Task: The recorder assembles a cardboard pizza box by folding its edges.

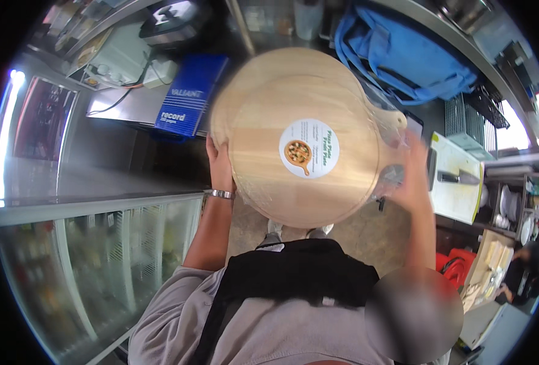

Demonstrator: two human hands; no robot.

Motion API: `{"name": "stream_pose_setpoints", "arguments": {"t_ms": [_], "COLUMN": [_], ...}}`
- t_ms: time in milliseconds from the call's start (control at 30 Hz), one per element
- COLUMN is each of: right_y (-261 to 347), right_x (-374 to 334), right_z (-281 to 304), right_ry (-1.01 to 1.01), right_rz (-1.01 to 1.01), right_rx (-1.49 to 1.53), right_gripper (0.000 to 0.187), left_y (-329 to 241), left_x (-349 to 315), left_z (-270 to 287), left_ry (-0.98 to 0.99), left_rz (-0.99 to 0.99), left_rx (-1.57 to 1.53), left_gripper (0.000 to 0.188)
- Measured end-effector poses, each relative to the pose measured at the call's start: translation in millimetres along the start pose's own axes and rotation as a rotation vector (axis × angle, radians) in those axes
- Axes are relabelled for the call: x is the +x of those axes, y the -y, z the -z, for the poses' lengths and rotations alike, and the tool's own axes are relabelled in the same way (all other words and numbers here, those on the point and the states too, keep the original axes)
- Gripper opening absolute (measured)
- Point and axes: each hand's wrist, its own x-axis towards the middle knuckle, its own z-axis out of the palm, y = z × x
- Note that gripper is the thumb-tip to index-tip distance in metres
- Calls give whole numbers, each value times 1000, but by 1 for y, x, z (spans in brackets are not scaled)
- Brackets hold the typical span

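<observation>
A round wooden pizza board [254, 121] with a short handle is held up in front of me. A second wooden rim shows behind its far and left edges, so there seem to be two boards stacked. Clear plastic wrap clings to the lower edge and the handle side, and a round white sticker [309, 149] is on the top face. My left hand [221, 165] grips the left edge, its fingers mostly hidden beneath. Over on the handle side, my right hand [410, 173] is closed around the wrapped edge, slightly blurred.
A blue record book [190, 97] lies on the steel counter at the left, near a white appliance [114, 58]. Blue bags [403, 55] sit at the far right. A knife [458, 177] rests on a white cutting board [449, 201]. A glass-fronted cabinet [99, 261] stands at near left.
</observation>
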Motion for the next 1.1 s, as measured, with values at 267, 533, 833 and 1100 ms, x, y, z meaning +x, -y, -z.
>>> {"name": "stream_pose_setpoints", "arguments": {"t_ms": [267, 533, 833, 1100], "right_y": [11, 25, -148, -107], "right_x": [-9, 46, 34, 37], "right_z": [-68, -62, -61, -111], "right_ry": [351, 422, -562, -640], "right_rz": [298, 101, -683, -851], "right_rx": [-495, -392, 354, 798], "right_gripper": [74, 89, 52, 29], "left_y": [-11, 1, -16, -11], "left_x": [10, 29, 51, 30], "left_z": [-10, 9, -9, -14], "left_ry": [179, 222, 242, 143], "left_rz": [-54, -31, -45, -36], "left_rx": [87, -113, -64, -148], "left_gripper": [64, 56, 71, 59]}}
